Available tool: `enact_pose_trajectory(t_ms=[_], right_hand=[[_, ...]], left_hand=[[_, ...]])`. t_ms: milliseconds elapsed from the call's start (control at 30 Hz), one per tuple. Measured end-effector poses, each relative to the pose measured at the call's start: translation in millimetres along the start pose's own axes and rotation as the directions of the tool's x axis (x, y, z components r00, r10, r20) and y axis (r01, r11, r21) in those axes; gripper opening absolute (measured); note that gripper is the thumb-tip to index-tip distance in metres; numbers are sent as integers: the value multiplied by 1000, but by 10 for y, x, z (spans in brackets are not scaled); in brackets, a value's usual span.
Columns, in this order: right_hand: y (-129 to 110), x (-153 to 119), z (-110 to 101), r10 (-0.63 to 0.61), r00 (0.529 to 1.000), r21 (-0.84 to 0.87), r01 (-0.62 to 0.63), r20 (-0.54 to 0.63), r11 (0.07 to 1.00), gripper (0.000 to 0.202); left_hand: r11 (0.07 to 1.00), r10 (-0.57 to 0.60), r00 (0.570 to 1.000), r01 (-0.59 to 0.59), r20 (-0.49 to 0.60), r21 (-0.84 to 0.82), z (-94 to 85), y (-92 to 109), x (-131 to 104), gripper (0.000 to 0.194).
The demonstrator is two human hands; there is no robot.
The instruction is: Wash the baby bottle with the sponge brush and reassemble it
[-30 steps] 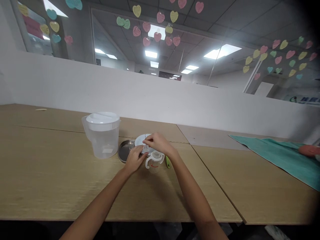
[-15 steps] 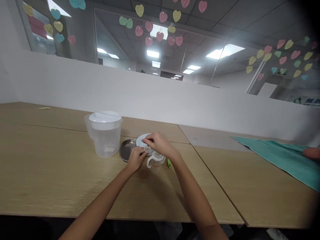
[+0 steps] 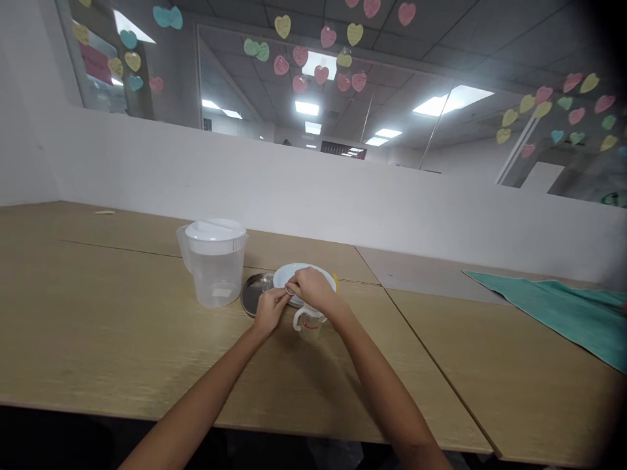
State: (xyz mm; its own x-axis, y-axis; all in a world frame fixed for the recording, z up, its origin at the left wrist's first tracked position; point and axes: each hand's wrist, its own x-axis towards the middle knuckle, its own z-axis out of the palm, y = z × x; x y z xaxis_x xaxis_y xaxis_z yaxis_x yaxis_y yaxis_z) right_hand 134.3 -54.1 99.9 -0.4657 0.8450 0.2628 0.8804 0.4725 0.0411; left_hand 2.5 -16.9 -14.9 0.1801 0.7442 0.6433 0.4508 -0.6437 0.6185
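My left hand point(image 3: 271, 311) is closed, its fingertips pinching a small whitish round piece point(image 3: 290, 292), perhaps a cap. My right hand point(image 3: 314, 288) meets it from above, thumb and fingers bent onto the same piece, which they largely cover. Just below the right hand stands a clear handled baby bottle point(image 3: 310, 328) with a white handle and red lettering, partly hidden by the wrist. Behind both hands lies a pale white-blue plate point(image 3: 283, 274). A round metal tray point(image 3: 250, 297) sits left of the plate, with a small clear piece point(image 3: 267, 282) at its right side.
A translucent lidded pitcher point(image 3: 218, 271) stands on the table left of the tray. Something yellow point(image 3: 336, 281) shows at the plate's right edge. A green cloth point(image 3: 548, 307) lies at the far right. A low white wall point(image 3: 333, 192) runs behind the table point(image 3: 122, 339).
My right hand has come down, fingers closing over the round piece and hiding most of it. The view has shifted, so everything sits slightly further right. The bright green item beside the bottle is now hidden.
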Motion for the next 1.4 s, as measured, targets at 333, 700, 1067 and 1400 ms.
enact_pose_trajectory(t_ms=[333,700,1067,1400], right_hand=[[-91,20,134,111,990,-115,-120,-82,986,36],[-150,-66,-97,95,978,-100,-115,-185,988,38],[-78,-500,-663,210,734,214,-91,-646,973,42],[966,-261,-316,491,660,502,-193,-569,843,44]], left_hand=[[999,26,1000,-26,-15,24,2,11,-29,35],[962,116,993,-117,19,245,85,-73,-26,33],[961,77,995,-90,57,263,148,-54,-35,27],[954,79,996,-89,46,286,138,-41,-65,33]])
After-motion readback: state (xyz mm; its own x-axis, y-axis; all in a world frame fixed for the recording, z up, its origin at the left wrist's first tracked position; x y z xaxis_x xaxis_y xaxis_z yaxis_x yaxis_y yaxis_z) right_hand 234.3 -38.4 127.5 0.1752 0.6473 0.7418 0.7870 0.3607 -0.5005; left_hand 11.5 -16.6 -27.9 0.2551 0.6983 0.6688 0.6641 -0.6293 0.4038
